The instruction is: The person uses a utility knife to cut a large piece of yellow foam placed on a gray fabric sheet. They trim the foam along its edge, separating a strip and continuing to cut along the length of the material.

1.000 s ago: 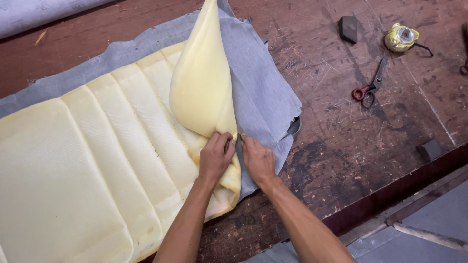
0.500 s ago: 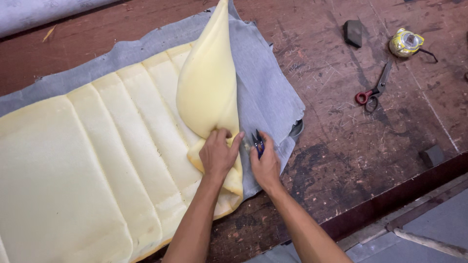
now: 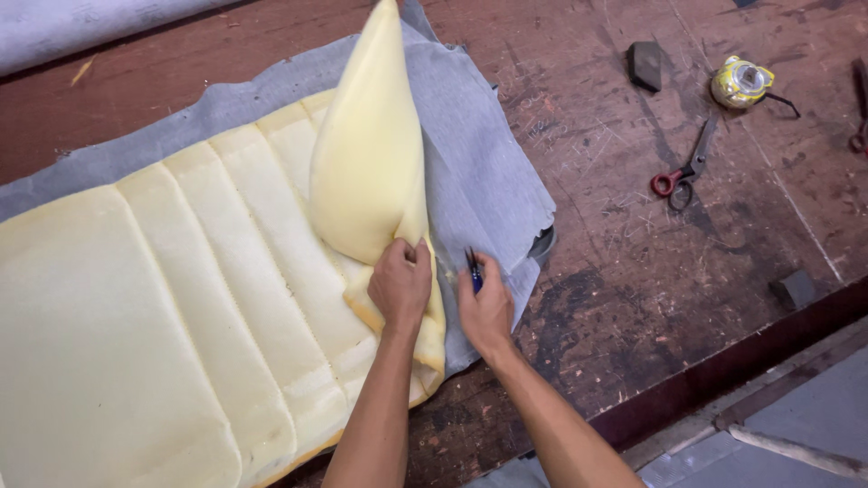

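Since the earlier frame the right hand [image 3: 485,305] has raised its small blue-handled snips [image 3: 472,269] beside the folded foam flap [image 3: 366,154]. Scarred red-brown workbench [image 3: 633,271]; pale fabric roll [image 3: 81,23] at far left edge. Quilted yellow foam panel [image 3: 154,307] lies on grey backing cloth [image 3: 479,172]. Left hand [image 3: 400,285], fingers curled, pinches the flap's base; right fingers close around the snips. Farther right: red-handled scissors [image 3: 680,172], yellow tape roll [image 3: 740,79], two dark blocks [image 3: 645,61].
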